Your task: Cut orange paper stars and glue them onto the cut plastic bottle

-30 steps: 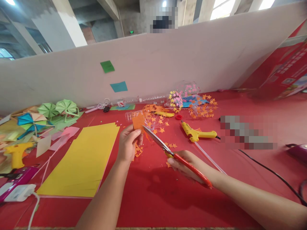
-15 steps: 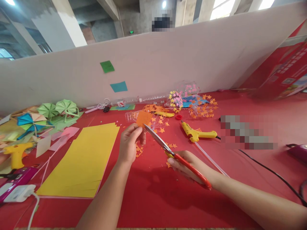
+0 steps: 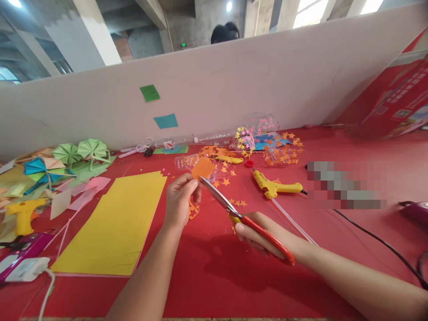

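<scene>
Between the thumb and fingers of my left hand [image 3: 182,198] is a small piece of orange paper [image 3: 203,168], held up above the table. My right hand [image 3: 259,234] is closed around the red handles of a pair of scissors [image 3: 217,195]. The blades point up and left, with their tips at the paper's lower edge, close to my left thumb. Orange paper scraps [image 3: 194,209] lie below my left hand, and small orange stars [image 3: 238,203] lie beyond the scissors.
Yellow paper sheets [image 3: 113,223] lie stacked at left, near folded green paper umbrellas [image 3: 92,148]. A yellow glue gun [image 3: 277,185] with a cord rests at right. Behind are star-covered plastic bottle pieces [image 3: 282,149], a yellow utility knife [image 3: 230,159] and a white partition [image 3: 214,89].
The orange paper has tilted slightly and shifted a little to the right in my left hand. The scissors have barely moved, their tips staying at the paper's edge.
</scene>
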Available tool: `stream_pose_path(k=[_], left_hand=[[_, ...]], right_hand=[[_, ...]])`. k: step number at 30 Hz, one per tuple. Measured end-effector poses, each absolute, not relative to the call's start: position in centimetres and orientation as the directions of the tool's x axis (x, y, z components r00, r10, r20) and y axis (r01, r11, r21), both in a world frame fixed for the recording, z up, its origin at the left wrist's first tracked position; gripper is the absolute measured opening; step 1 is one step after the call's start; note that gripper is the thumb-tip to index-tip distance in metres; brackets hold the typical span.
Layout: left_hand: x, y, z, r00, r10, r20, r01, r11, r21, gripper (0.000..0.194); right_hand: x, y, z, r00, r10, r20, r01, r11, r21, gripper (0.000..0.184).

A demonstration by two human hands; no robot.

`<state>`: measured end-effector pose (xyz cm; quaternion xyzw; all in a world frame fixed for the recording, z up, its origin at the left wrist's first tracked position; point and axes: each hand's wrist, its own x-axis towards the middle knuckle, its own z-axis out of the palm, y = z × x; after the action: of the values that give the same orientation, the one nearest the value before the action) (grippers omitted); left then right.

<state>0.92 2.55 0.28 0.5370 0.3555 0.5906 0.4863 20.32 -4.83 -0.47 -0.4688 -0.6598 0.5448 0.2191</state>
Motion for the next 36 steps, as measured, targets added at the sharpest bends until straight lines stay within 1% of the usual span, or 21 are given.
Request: stream_pose_path(k=[13, 19, 24, 28, 36], left_hand=[[0.9, 2.5, 0.3, 0.044, 0.961, 0.273, -0.204, -0.259, 0.944, 0.018], [0.8, 2.7, 0.3, 0.063, 0.962, 0.266, -0.222, -0.246, 0.943, 0.019], [0.7, 2.7, 0.3, 0.06, 0.961, 0.27, -0.223, -0.25, 0.942, 0.019], [0.6, 2.8, 0.2, 0.062, 0.962, 0.267, -0.224, -0.247, 0.943, 0.018], [0.3, 3.0, 0.2, 0.068, 0.962, 0.263, -0.215, -0.243, 0.946, 0.02]], right_hand=[[20.3, -4.8, -0.4, -0.448, 0.862, -0.239, 0.386, -0.055, -0.921, 0.063], [20.3, -4.8, -0.9, -0.425, 0.868, -0.257, 0.381, -0.086, -0.92, 0.058], [20.6, -4.7, -1.5, -0.423, 0.871, -0.251, 0.373, -0.086, -0.924, 0.049], [20.8, -4.5, -2.0, -0.414, 0.865, -0.282, 0.382, -0.116, -0.917, 0.048], [20.8, -4.5, -1.4, -0.448, 0.856, -0.258, 0.392, -0.07, -0.917, 0.05]])
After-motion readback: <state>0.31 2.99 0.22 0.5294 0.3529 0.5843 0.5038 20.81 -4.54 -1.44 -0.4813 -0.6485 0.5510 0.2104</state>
